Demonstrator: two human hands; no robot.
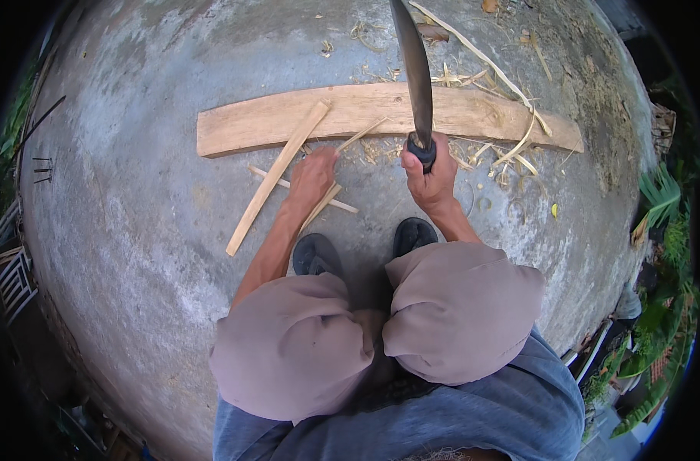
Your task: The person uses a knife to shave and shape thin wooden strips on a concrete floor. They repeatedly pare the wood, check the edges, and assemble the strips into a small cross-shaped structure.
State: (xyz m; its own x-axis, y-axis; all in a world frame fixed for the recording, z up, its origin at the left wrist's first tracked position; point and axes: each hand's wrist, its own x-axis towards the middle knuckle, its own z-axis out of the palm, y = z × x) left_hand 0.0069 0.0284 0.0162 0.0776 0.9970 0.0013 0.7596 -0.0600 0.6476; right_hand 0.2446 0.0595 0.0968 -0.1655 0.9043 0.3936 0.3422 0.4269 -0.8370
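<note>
- Two hands of mine show in the head view, both with fingers closed around something.
- My left hand [313, 178] is clenched on a thin wood strip [363, 133], whose far end reaches over the plank [250, 119]; I cannot tell whether it touches there.
- My right hand [436, 175] grasps the knife [418, 73] by its black handle [419, 157], thumb along the near left side, the long dark blade pointing to the far side and passing in front of the plank.
- The plank lies left to right on the concrete ground [135, 192], beyond my hands.
- Left of my left hand, a flat slat [277, 180] slants from the plank toward the near left, crossing a pale stick [342, 205].
- Curly shavings [534, 138] are scattered around the plank, mostly on the right.
- Nearer are my dark shoes [317, 253], then my bent knees [465, 307] in greyish-brown cloth.
- Green plants [665, 307] stand at the far right edge.
</note>
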